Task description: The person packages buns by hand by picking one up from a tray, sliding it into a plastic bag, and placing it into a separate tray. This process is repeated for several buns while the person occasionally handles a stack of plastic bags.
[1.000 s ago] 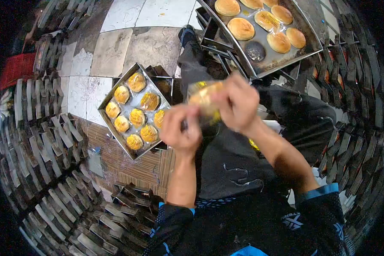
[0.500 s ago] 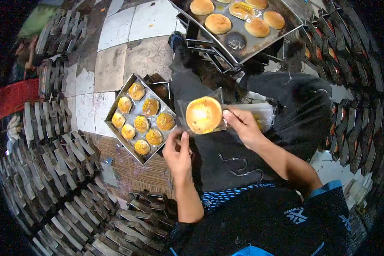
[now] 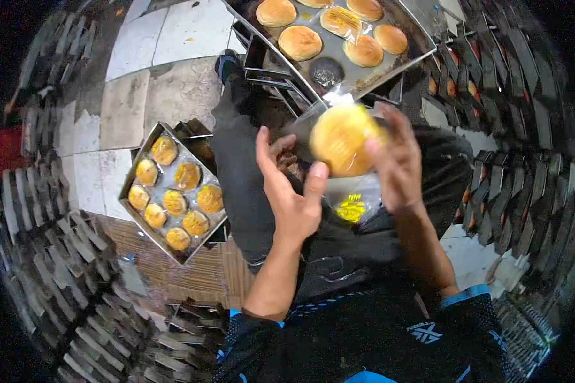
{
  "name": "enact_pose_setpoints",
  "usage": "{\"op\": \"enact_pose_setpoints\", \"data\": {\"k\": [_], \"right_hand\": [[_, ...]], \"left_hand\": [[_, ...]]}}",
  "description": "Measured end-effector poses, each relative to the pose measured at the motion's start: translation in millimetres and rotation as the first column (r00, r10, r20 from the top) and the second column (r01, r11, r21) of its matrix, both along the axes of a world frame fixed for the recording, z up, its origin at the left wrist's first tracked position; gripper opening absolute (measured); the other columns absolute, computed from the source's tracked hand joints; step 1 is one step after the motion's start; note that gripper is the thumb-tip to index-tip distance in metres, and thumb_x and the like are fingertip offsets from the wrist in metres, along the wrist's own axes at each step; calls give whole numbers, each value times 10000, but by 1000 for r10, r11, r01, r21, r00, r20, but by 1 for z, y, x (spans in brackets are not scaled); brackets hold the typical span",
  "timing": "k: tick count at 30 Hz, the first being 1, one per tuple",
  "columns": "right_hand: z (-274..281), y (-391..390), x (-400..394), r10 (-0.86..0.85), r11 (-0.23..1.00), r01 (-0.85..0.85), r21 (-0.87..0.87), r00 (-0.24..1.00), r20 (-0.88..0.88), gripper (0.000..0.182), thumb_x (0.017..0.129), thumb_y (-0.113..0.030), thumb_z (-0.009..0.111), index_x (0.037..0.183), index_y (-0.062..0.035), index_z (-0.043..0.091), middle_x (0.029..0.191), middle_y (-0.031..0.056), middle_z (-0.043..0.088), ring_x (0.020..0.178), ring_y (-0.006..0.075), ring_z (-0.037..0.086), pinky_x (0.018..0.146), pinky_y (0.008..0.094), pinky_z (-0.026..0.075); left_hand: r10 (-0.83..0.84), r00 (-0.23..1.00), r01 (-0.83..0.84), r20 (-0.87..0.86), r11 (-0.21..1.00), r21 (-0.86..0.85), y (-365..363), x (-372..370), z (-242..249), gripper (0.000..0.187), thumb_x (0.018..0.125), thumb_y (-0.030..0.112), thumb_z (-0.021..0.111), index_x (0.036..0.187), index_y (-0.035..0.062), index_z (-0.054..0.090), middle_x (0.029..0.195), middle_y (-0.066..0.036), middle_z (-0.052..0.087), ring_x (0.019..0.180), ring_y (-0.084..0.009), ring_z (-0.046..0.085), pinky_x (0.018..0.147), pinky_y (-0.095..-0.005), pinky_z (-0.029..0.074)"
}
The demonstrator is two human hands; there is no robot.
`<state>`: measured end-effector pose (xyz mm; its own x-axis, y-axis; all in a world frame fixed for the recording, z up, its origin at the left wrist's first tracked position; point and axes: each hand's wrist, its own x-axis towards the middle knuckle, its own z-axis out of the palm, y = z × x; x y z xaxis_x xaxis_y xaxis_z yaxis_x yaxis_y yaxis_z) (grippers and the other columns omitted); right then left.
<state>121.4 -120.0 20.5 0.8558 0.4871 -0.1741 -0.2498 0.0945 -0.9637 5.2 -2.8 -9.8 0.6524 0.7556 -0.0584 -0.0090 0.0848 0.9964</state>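
A round golden bun (image 3: 344, 140) in a clear plastic bag is held up over my lap, smeared by motion. My right hand (image 3: 396, 163), also blurred, grips it at its right side. My left hand (image 3: 292, 201) is open just left of the bun, thumb and fingers spread, and appears to hold nothing. Below the bun, clear plastic bags with yellow print (image 3: 351, 207) lie on my lap.
A metal tray (image 3: 390, 80) with several buns, one of them bagged, stands at the front. Lower left sits a smaller metal tray (image 3: 140, 233) of several wrapped buns. Stacked dark racks (image 3: 492, 198) line the right side; more slatted stacks (image 3: 45, 255) stand at left.
The bagged bun has moved up and right with my right hand, tilting as it goes. My left hand has risen and spread its fingers. The camera view has shifted right.
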Motion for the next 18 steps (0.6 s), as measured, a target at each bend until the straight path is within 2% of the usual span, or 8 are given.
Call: {"op": "enact_pose_setpoints", "data": {"k": [3, 6, 7, 9, 11, 13, 14, 18], "right_hand": [[-39, 8, 67, -267, 954, 285, -93, 948, 174, 480, 929, -224, 664, 1310, -18, 458, 1037, 76, 632, 918, 164, 609, 821, 284, 494], [-86, 16, 130, 226, 719, 235, -654, 811, 540, 298, 932, -252, 645, 1108, -11, 651, 950, 113, 669, 848, 165, 620, 772, 274, 496], [-89, 19, 128, 238, 720, 223, -657, 810, 536, 298, 932, -252, 645, 1108, -11, 651, 950, 113, 669, 848, 165, 620, 772, 274, 496], [-90, 15, 118, 439, 742, 322, -588, 430, 789, 236, 944, -179, 596, 840, 5, 700, 819, 118, 671, 808, 164, 644, 731, 306, 503], [-60, -1, 78, 294, 744, -154, -651, 949, 112, 90, 866, -68, 664, 832, 8, 699, 828, 117, 692, 780, 177, 656, 718, 327, 508], [-45, -28, 54, 760, 635, -537, -556, 564, 323, 89, 763, -37, 749, 818, 6, 695, 816, 115, 705, 742, 223, 665, 692, 342, 517], [-20, -33, 33, 796, 535, -582, -613, 591, 134, 94, 764, -63, 748, 820, -4, 702, 800, 115, 703, 749, 233, 666, 710, 346, 521], [-25, -63, -1, 667, 668, -302, -680, 648, 368, 91, 818, -71, 702, 881, -7, 713, 833, 117, 703, 776, 244, 673, 717, 341, 528]], "left_hand": [[-186, 962, 250, -202, 896, 367, 2, 8, -18, 568, 820, 246, 726, 1271, -20, 507, 1139, -186, 586, 1013, -309, 582, 927, -388, 450], [-388, 844, 514, -369, 780, 356, -2, 6, -28, 338, 783, 159, 718, 1071, 15, 614, 969, -167, 611, 957, -363, 576, 873, -444, 465], [-458, 770, 613, -445, 725, 314, -2, 2, -32, 288, 793, 154, 708, 1038, 24, 629, 963, -160, 617, 960, -363, 576, 868, -447, 466], [-513, 685, 698, -517, 665, 266, 2, -5, -36, 239, 803, 149, 699, 1005, 33, 645, 957, -154, 623, 963, -362, 577, 863, -449, 466], [-495, 739, 658, -458, 677, 330, 3, -10, -31, 156, 827, 162, 681, 920, 38, 669, 901, -147, 638, 906, -359, 601, 818, -448, 483], [-493, 741, 656, -456, 678, 332, -2, -10, -33, 150, 838, 176, 678, 885, 33, 673, 855, -145, 641, 844, -355, 614, 770, -444, 494], [-481, 749, 644, -455, 690, 330, -6, -9, -36, 161, 849, 190, 675, 849, 28, 676, 810, -143, 644, 781, -351, 628, 723, -441, 505], [-380, 790, 569, -481, 746, 346, -25, -2, -34, 236, 855, 238, 701, 791, 11, 677, 711, -130, 641, 653, -327, 636, 627, -406, 510]]}}
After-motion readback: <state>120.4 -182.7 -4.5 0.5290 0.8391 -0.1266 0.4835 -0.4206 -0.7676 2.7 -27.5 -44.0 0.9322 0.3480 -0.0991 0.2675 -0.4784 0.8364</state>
